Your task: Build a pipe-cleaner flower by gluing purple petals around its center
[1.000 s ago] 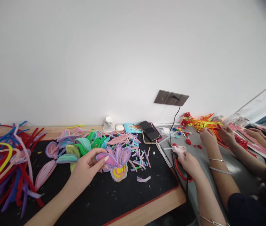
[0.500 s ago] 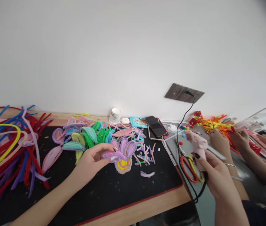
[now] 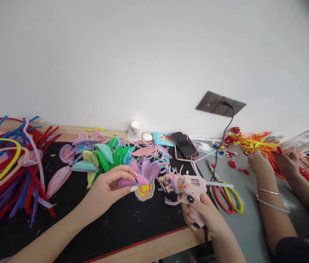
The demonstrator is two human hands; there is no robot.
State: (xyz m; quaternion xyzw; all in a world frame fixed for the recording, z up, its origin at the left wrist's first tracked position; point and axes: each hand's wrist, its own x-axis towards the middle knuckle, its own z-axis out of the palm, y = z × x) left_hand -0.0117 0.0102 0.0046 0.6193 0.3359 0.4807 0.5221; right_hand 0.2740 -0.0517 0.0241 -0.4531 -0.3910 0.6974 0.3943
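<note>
My left hand [image 3: 116, 184] pinches a pipe-cleaner flower [image 3: 149, 171] by one of its purple and pink petals. A round yellow and pink fuzzy piece [image 3: 145, 191] shows just under the petals; whether it is joined to them I cannot tell. In my right hand [image 3: 198, 212] is a pale pink glue gun [image 3: 194, 184], my fingers wrapped round its handle. Its nozzle points left at the flower, a short gap away. A clear glue stick [image 3: 220, 184] sticks out of its back end. Purple pipe-cleaner scraps [image 3: 171, 201] lie below the nozzle.
Long pipe cleaners [image 3: 14, 168] pile up at the left, beside finished looped petals and leaves [image 3: 103, 155]. Behind are a paper cup [image 3: 136, 129] and a phone [image 3: 184, 145]. Scissors [image 3: 227, 197] lie right of the cord [image 3: 224, 133]. A co-worker's hands [image 3: 261, 164] work at the right.
My right hand has brought the glue gun left from over the scissors to beside the flower, its nozzle now turned left. My left hand keeps its pinch almost in place.
</note>
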